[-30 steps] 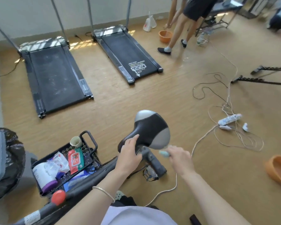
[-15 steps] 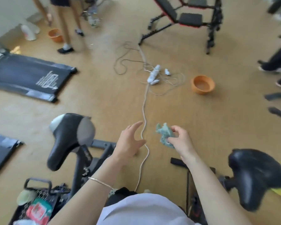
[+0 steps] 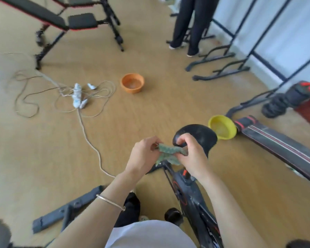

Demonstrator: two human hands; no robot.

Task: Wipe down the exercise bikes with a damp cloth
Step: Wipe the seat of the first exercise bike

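Note:
A small green cloth (image 3: 169,153) is stretched between my two hands at the middle of the view. My left hand (image 3: 144,155) pinches its left end and my right hand (image 3: 191,154) pinches its right end. Directly behind the cloth is the black saddle (image 3: 200,136) of an exercise bike, whose black frame with red marks (image 3: 188,192) runs down toward me. The cloth hangs just in front of the saddle; whether it touches the saddle I cannot tell.
A yellow bowl (image 3: 222,128) sits on the floor right of the saddle, an orange bowl (image 3: 132,83) farther out. A white power strip with tangled cables (image 3: 77,95) lies to the left. A weight bench (image 3: 61,20) stands at back left, a person's legs (image 3: 186,27) at back right.
The view has swung right from the first bike's grey-black saddle to a second bike. My left hand let go of that saddle and now pinches the cloth together with my right hand.

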